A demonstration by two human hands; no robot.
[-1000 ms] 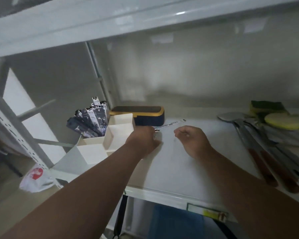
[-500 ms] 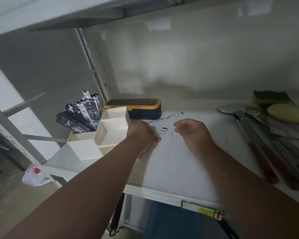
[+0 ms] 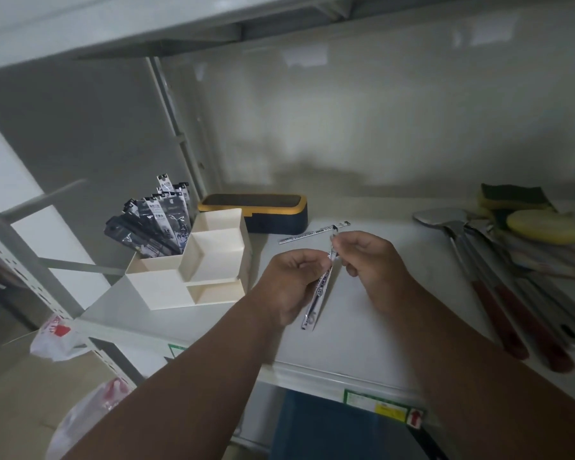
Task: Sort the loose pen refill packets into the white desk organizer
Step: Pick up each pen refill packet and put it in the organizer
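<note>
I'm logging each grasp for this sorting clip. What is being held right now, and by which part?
One pen refill packet, held by both hands: the right hand pinches its top end, and the left hand grips it near the middle.

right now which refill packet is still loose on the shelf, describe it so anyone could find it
On the white shelf, look just right of the navy box with the yellow rim. The loose packet lies flat there, untouched, unlike the one both hands hold nearer the front.
</note>
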